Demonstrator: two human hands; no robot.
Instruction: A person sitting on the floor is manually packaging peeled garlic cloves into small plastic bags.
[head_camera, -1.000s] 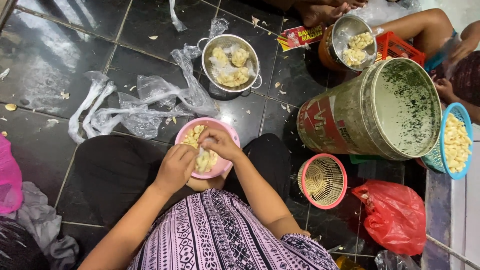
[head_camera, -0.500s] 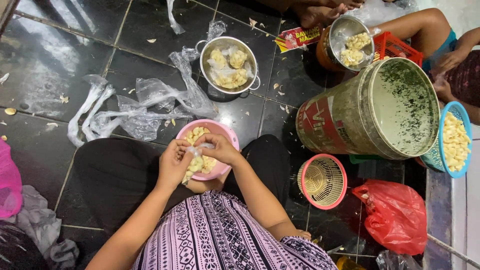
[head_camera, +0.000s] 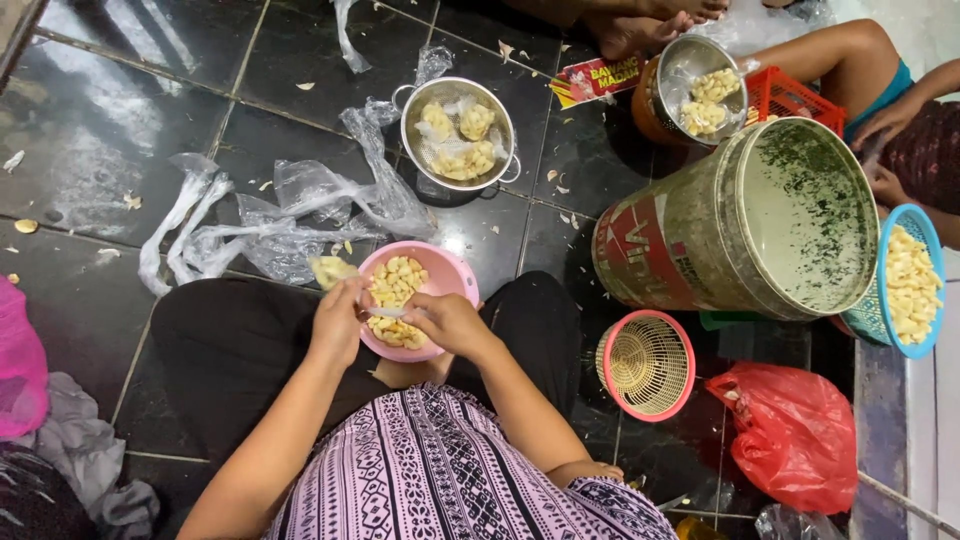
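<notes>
Our hands over the pink bowl (head_camera: 445, 275) of pale peeled pieces.
Left hand (head_camera: 340, 322) and right hand (head_camera: 445, 322) pinch a small blade-like thing (head_camera: 388, 312) between them; fingers pressed together.

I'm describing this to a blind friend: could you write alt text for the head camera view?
A seated person's left hand and right hand work over a pink bowl of pale peeled cloves in their lap, on a dark tiled floor beside a metal colander.

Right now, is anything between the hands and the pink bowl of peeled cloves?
Nothing visible. The left hand and right hand are both already over the pink bowl, meeting above the pale cloves inside it.
</notes>
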